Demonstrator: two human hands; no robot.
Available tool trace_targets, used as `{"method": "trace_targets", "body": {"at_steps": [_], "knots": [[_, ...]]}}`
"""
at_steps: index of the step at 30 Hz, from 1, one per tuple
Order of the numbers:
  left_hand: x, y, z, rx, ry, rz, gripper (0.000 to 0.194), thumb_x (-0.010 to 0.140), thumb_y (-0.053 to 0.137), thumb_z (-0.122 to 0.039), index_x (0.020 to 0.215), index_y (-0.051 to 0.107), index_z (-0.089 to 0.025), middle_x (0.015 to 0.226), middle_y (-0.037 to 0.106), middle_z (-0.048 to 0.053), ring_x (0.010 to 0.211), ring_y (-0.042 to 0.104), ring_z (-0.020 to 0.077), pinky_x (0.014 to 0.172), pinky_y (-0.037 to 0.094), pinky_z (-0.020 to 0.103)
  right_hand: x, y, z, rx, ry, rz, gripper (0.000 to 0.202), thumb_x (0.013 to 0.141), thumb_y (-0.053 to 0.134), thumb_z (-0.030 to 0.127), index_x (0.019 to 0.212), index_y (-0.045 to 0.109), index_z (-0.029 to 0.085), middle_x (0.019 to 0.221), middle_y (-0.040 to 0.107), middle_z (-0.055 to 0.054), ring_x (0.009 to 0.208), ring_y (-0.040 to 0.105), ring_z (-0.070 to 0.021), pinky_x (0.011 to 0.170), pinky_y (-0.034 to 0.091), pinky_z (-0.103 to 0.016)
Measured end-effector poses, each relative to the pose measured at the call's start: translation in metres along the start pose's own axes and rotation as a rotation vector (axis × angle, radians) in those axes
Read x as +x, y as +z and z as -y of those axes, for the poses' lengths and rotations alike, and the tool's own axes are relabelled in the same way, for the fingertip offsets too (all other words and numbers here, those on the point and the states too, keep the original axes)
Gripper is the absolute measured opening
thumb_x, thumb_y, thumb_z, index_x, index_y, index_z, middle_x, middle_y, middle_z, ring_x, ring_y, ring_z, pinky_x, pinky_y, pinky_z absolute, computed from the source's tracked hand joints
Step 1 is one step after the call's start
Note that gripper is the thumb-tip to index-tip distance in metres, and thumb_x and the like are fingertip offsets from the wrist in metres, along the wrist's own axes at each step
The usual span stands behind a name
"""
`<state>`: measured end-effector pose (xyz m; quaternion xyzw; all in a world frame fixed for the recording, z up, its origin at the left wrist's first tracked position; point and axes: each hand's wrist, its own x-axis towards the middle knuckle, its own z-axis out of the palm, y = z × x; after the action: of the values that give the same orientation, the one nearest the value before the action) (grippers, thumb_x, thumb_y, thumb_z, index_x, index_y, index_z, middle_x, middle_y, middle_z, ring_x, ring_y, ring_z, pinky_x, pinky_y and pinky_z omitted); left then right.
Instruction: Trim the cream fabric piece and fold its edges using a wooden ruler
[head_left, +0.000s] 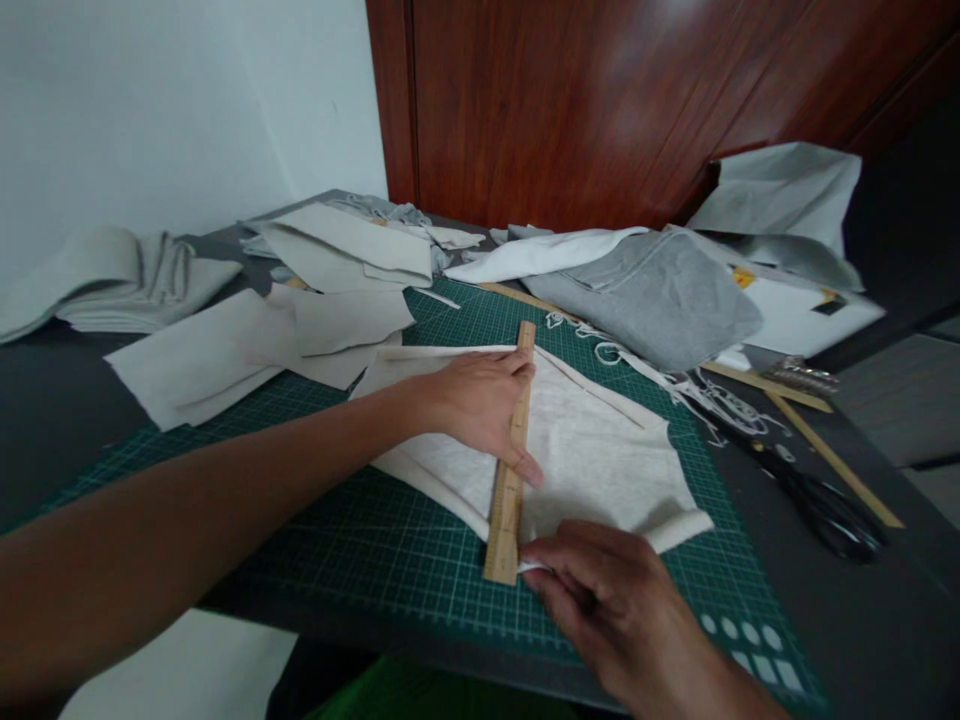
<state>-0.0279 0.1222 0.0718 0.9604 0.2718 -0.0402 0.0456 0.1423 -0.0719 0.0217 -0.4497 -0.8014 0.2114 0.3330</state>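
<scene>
My left hand [480,405] presses flat on a wooden ruler [512,480] that lies across a piece of off-white fabric [600,460] on the green cutting mat [360,540]. My right hand [607,600] is at the ruler's near end, its fingers pinched on a small white object, likely chalk, against the ruler's right edge. What exactly it holds is mostly hidden by the fingers.
Black scissors [825,510] and a long wooden ruler [832,455] lie to the right. Cut fabric pieces [247,350] sit at the left, folded cloth [112,285] farther left, grey fabric [660,295] and white trimmings [712,400] behind. The table's near edge runs below my hands.
</scene>
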Motion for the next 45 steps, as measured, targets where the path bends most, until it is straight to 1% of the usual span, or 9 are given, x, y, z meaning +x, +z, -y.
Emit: {"method": "trace_targets", "body": {"at_steps": [10,14,17,23,31,34,38,42,45], "knots": [[-0.001,-0.013,0.011,-0.052,0.036,0.124,0.153,0.051,0.088,-0.075,0.166,0.025,0.003,0.177,0.012,0.028,0.165,0.021,0.0388,0.132,0.022,0.036,0.000,-0.006,0.001,-0.002,-0.116,0.056,0.030,0.095,0.049,0.008,0.096,0.076,0.018,0.066,0.057,-0.001,0.056,0.053,-0.0133,0.050,0.035,-0.030],[0.001,-0.017,0.013,-0.029,0.030,0.207,0.166,0.042,0.092,-0.076,0.168,0.017,0.003,0.177,0.001,0.027,0.166,0.014,0.0379,0.132,0.020,0.036,0.001,-0.012,0.001,0.006,-0.125,0.157,0.032,0.094,0.047,0.007,0.103,0.075,0.020,0.069,0.057,-0.002,0.058,0.054,-0.0156,0.053,0.036,-0.032],[0.001,-0.018,0.014,-0.025,0.035,0.224,0.168,0.041,0.091,-0.076,0.169,0.016,0.003,0.177,-0.002,0.027,0.167,0.013,0.0360,0.133,0.020,0.036,0.002,-0.018,0.003,-0.013,-0.124,0.228,0.033,0.095,0.046,0.007,0.106,0.075,0.020,0.071,0.060,-0.003,0.062,0.057,-0.0174,0.056,0.040,-0.034],[-0.001,-0.017,0.010,-0.017,0.034,0.232,0.172,0.042,0.088,-0.081,0.168,0.009,0.006,0.176,-0.006,0.028,0.167,0.004,0.0393,0.134,0.015,0.040,0.004,-0.021,0.005,0.019,-0.143,0.226,0.030,0.093,0.050,0.009,0.105,0.076,0.019,0.073,0.068,-0.005,0.068,0.065,-0.0193,0.061,0.048,-0.035],[-0.002,-0.015,0.008,-0.052,0.029,0.249,0.175,0.041,0.089,-0.081,0.168,0.005,0.005,0.176,-0.011,0.028,0.166,-0.004,0.0397,0.135,0.007,0.043,0.002,-0.004,0.010,0.049,0.011,0.025,0.022,0.093,0.059,0.013,0.095,0.080,0.017,0.066,0.070,-0.002,0.055,0.062,-0.0129,0.051,0.044,-0.027],[-0.002,-0.018,0.007,-0.040,0.025,0.262,0.176,0.041,0.088,-0.082,0.168,0.004,0.006,0.175,-0.011,0.028,0.166,-0.005,0.0389,0.135,0.006,0.043,0.000,0.007,0.011,-0.006,0.034,-0.042,0.016,0.091,0.066,0.018,0.093,0.081,0.017,0.059,0.065,0.001,0.046,0.054,-0.0111,0.045,0.039,-0.027],[-0.001,-0.019,0.006,-0.031,0.009,0.276,0.177,0.040,0.088,-0.082,0.169,0.002,0.005,0.175,-0.013,0.027,0.166,-0.004,0.0394,0.135,0.006,0.041,-0.006,0.018,0.012,-0.066,0.127,-0.147,0.014,0.089,0.064,0.019,0.086,0.077,0.020,0.056,0.060,0.003,0.044,0.047,-0.0108,0.045,0.036,-0.028],[0.000,-0.016,0.008,-0.071,0.011,0.260,0.178,0.037,0.089,-0.081,0.169,0.005,0.003,0.175,-0.011,0.029,0.166,0.000,0.0439,0.134,0.010,0.044,0.000,0.010,0.018,0.018,0.243,0.001,0.008,0.087,0.067,0.023,0.092,0.073,0.020,0.052,0.050,0.008,0.041,0.042,-0.0097,0.041,0.030,-0.026],[0.000,-0.015,0.007,-0.052,0.025,0.243,0.176,0.037,0.088,-0.083,0.171,0.007,-0.002,0.175,-0.009,0.029,0.166,0.000,0.0429,0.134,0.012,0.048,0.021,-0.003,0.017,0.094,0.259,0.012,0.016,0.099,0.063,0.031,0.105,0.071,0.019,0.055,0.052,0.008,0.043,0.045,-0.0103,0.042,0.029,-0.026]]}}
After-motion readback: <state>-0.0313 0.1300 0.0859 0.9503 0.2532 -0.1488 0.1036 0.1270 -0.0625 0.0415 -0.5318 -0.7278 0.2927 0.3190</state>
